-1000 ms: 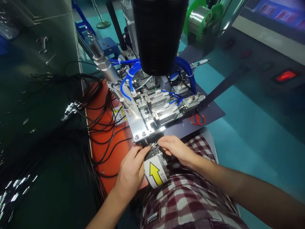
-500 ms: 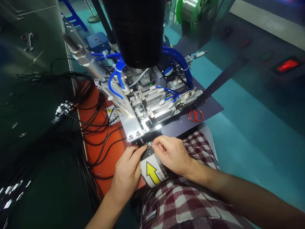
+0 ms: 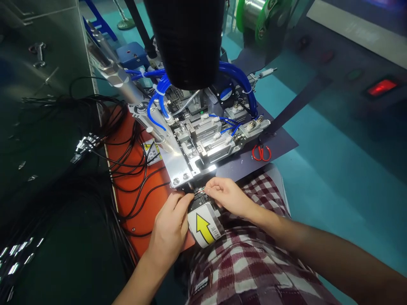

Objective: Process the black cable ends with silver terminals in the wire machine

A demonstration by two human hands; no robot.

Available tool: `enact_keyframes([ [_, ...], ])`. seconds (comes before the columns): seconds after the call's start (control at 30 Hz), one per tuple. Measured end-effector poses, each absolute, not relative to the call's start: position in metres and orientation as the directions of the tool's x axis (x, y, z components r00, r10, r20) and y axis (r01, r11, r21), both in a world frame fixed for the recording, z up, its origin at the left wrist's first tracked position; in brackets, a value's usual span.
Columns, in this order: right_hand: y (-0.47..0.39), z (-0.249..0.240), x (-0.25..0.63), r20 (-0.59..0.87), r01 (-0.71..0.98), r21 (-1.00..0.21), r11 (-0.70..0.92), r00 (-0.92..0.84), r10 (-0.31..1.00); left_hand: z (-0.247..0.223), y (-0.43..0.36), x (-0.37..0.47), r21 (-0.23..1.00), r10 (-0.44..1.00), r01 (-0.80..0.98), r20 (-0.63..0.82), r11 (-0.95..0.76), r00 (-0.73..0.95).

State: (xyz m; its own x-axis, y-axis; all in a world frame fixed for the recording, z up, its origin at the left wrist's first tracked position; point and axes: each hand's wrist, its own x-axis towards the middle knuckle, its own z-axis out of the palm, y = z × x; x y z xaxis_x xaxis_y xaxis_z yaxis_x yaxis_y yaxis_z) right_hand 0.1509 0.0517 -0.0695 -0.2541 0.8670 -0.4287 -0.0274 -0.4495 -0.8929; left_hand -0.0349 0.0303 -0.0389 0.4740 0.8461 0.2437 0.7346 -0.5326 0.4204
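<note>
Thumb of the left hand [image 3: 170,220], left of lower centre, is bent in toward the small pale part [image 3: 199,191] below frame centre; whether that hand grips it cannot be told. Right hand [image 3: 227,197], farther right, is closed in a fingertip pinch, apparently on the part's right end; the gap between the hands has widened slightly, so handling appears unfinished.
</note>
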Motion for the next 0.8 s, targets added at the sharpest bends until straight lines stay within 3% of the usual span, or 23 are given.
enact_keyframes([
  [0.13,0.05,-0.075,0.152,-0.411,-0.063,-0.899,-0.434,-0.222,0.884,-0.034,0.022,-0.032,0.112,0.839,0.844,0.237,-0.525,0.491],
  [0.2,0.05,-0.078,0.15,-0.384,-0.047,-0.915,-0.401,-0.208,0.899,-0.034,0.018,-0.029,0.066,0.845,0.855,0.211,-0.514,0.492],
  [0.4,0.049,-0.077,0.14,-0.37,0.049,-0.929,-0.367,-0.157,0.916,-0.042,0.014,-0.025,0.192,0.856,0.842,0.24,-0.505,0.459],
  [0.53,0.046,-0.073,0.14,-0.246,0.208,-0.952,-0.224,-0.083,0.966,-0.043,0.017,-0.026,0.273,0.861,0.822,0.26,-0.5,0.437],
  [0.7,0.048,-0.076,0.14,-0.314,0.081,-0.949,-0.304,-0.199,0.928,-0.041,0.018,-0.026,0.309,0.869,0.813,0.213,-0.494,0.446],
  [0.8,0.051,-0.076,0.14,-0.319,0.112,-0.947,-0.301,-0.21,0.924,-0.042,0.018,-0.026,0.308,0.871,0.815,0.213,-0.49,0.443],
])
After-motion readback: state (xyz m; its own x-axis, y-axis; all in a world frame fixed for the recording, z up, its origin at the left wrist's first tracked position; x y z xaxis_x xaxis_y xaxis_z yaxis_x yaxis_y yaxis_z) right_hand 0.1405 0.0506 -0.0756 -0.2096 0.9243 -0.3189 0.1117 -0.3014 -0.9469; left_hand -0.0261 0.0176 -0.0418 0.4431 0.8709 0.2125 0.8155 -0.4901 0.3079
